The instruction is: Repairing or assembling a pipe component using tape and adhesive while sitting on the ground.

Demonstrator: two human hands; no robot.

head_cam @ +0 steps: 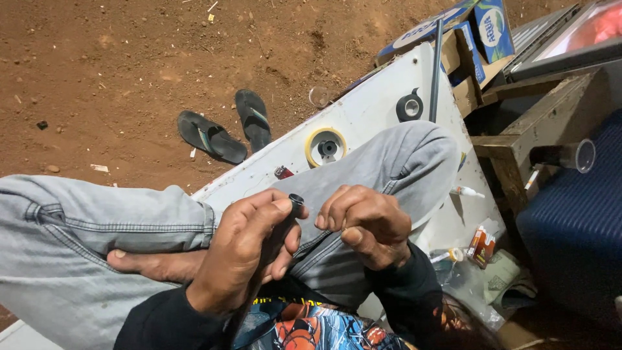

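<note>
A yellow tape roll [325, 146] and flip-flops [227, 128] lie beyond your knees. Your left hand [249, 249] pinches a small black cylinder [296, 202] (fingertips only); your right hand [366, 223] curls just beside it, its fingers holding nothing.

Ground: we record bare reddish-brown earth [116, 58], packed, strewn with small stones and scraps of litter. On it, one pair of dark flip-flops [227, 126], lying side by side at an angle. Beside them, a white board [376, 104] laid flat, spotted with dirt, serving as a desk. At the upper right, we list opened blue-and-white cardboard boxes [473, 32], a rough wooden frame [525, 123] and a dark blue ribbed surface [576, 220]. Light: we note even, warm illumination with soft shadows; its source is out of view.
</note>
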